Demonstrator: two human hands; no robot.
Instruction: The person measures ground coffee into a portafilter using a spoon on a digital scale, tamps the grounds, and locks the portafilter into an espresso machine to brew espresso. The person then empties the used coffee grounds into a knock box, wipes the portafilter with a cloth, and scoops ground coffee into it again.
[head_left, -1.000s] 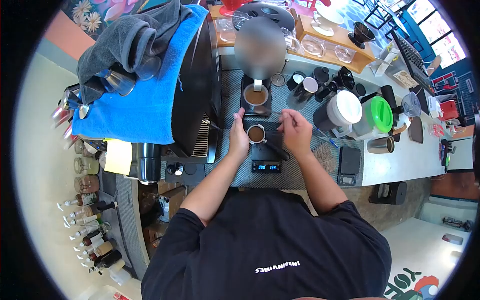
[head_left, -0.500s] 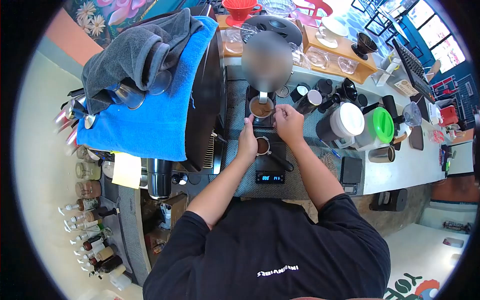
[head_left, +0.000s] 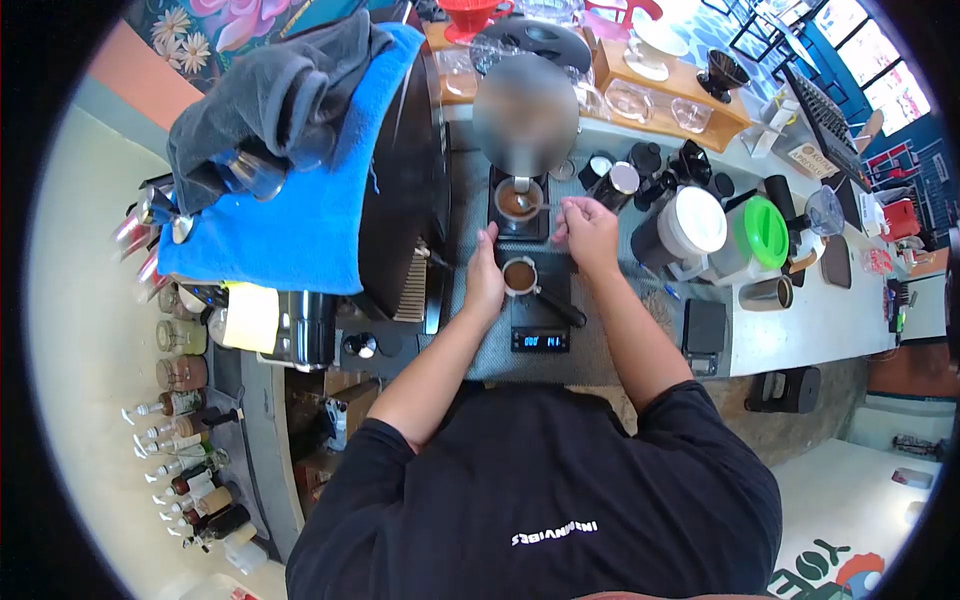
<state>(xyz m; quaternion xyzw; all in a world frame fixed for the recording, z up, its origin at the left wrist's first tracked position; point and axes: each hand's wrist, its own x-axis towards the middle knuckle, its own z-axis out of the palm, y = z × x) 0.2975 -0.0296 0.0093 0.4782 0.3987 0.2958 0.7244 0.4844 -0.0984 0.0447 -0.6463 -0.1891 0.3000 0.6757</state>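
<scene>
In my right hand (head_left: 588, 232) is the handle of a small spoon (head_left: 542, 207), pinched between the fingers. Its bowl sits in a round cup (head_left: 519, 203) of brown grounds under the grinder spout. My left hand (head_left: 484, 282) is upright with fingers stretched out, close against the left side of a portafilter (head_left: 520, 276); whether it touches is unclear. The portafilter holds brown grounds and rests on a black scale (head_left: 540, 340), its black handle pointing toward the lower right. The lit display reads about 14.1.
A machine covered by a blue towel (head_left: 270, 240) stands on the left. White-lidded (head_left: 694, 220) and green-lidded (head_left: 761, 231) containers are at the right, near a metal cup (head_left: 766, 293) and a second scale (head_left: 704, 328). Glassware lines a wooden shelf (head_left: 720, 125) behind.
The spoon went from above the portafilter's right side up to the cup, and its bowl is now in the grounds. The display rose from about 13.4 to 14.1. The camera view shifted slightly.
</scene>
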